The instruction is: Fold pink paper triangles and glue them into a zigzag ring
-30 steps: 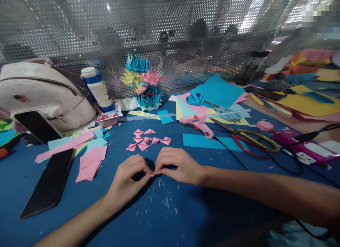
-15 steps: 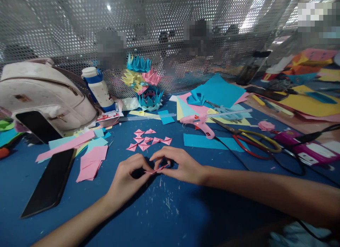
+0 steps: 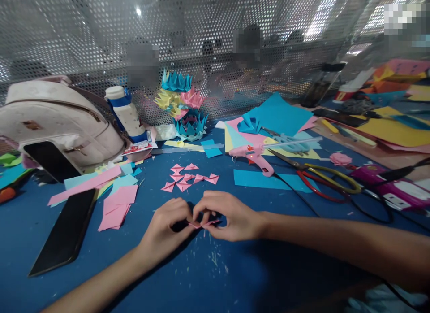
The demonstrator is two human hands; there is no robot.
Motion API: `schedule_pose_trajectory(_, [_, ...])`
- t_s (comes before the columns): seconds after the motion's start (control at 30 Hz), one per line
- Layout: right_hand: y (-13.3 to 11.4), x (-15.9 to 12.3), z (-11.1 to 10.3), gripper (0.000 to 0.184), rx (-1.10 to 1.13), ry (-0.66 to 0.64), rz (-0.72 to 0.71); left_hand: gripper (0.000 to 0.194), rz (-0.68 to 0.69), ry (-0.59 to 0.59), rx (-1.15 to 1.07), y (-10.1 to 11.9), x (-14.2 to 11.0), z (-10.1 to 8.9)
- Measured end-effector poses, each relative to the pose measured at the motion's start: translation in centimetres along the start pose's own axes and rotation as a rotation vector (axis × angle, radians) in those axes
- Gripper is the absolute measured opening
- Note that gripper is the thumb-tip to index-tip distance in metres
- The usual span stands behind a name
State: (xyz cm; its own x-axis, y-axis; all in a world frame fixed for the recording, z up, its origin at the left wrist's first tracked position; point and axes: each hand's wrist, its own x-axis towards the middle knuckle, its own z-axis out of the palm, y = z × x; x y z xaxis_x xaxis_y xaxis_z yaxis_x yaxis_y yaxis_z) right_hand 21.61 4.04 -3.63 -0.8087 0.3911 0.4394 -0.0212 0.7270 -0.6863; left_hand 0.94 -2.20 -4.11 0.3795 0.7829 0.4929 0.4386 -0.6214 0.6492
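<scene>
Between my two hands a small piece of folded pink paper (image 3: 211, 222) is pinched just above the blue table. My left hand (image 3: 171, 221) is closed on its left end, thumb below the fingers. My right hand (image 3: 231, 214) grips the other end between thumb and fingertips, which hide part of the folds. Just beyond my hands lie several small folded pink paper pieces (image 3: 183, 184) in a loose cluster. To the left is a stack of pink paper rectangles (image 3: 116, 207).
A pink glue gun (image 3: 253, 156) and scissors (image 3: 322, 178) lie to the right, with the gun's cord trailing. Paper flowers (image 3: 190, 123) stand at the back. On the left are a phone (image 3: 65, 232), a backpack (image 3: 63, 120) and a bottle (image 3: 126, 113).
Both hands have shifted slightly nearer and to the right, still pinching the folded pink paper. The objects on the table look unmoved apart from a small camera shift.
</scene>
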Motion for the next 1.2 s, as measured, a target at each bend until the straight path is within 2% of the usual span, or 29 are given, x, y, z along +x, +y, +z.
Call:
schedule_pose_trajectory(0.07, [0.0, 0.0, 0.0, 0.023, 0.054, 0.01, 0.054, 0.014, -0.053, -0.002, -0.042, 0.0, 0.0, -0.1])
schedule_pose_trajectory(0.13, [0.2, 0.1, -0.1, 0.02, 0.123, 0.065, 0.139, 0.012, -0.162, 0.022, -0.102, 0.0, 0.1, -0.2])
schedule_pose_trajectory(0.27, [0.5, 0.5, -0.4, 0.015, 0.177, 0.204, 0.25, 0.011, -0.377, 0.17, -0.175, -0.5, 0.5, -0.4])
schedule_pose_trajectory(0.37, [0.6, 0.7, -0.6, 0.009, 0.214, 0.269, 0.318, 0.009, -0.441, 0.226, -0.224, -0.8, 0.6, -0.4])
schedule_pose_trajectory(0.47, [0.5, 0.8, -0.7, 0.011, 0.232, 0.273, 0.357, 0.01, -0.454, 0.191, -0.241, -1.0, 0.6, -0.3])
schedule_pose_trajectory(0.73, [0.2, 0.7, -0.7, 0.004, 0.128, 0.22, 0.262, 0.014, -0.569, 0.171, -0.29, -0.8, 0.4, -0.4])
schedule_pose_trajectory(1.03, [-0.1, 0.6, -0.6, 0.004, 0.037, 0.205, 0.193, 0.013, -0.562, 0.142, -0.351, -0.5, 0.5, -0.4])
schedule_pose_trajectory(1.2, [0.2, 0.5, -0.5, 0.007, 0.082, 0.212, 0.112, 0.017, -0.591, 0.131, -0.357, -0.4, 0.5, -0.4])
